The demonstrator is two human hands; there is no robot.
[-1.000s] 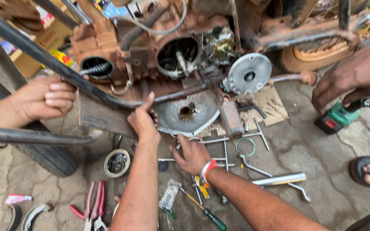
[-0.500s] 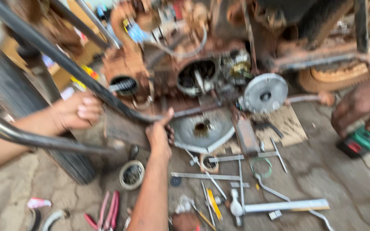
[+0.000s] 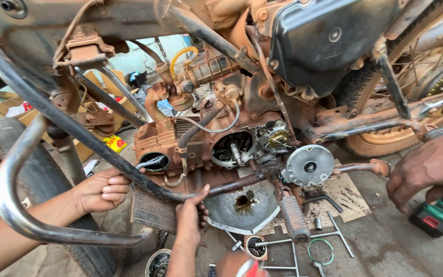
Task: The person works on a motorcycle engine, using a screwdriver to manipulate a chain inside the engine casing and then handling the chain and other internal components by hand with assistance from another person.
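The person's left hand [image 3: 189,218] is closed around the rusty pipe [image 3: 224,188] just under the open bike engine [image 3: 232,149], the right hand [image 3: 234,268] is too hidden to tell, and this looks like holding the bike steady, which needs a tight grip.

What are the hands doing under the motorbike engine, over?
Left hand at the frame tube, thumb on it, grip unclear. Right hand at bottom edge, mostly hidden. Oily pan beside left hand; co-worker's hand further left.

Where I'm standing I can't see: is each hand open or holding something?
Left hand: closed around the rusty frame tube.
Right hand: only partly visible at the bottom edge; cannot be told.
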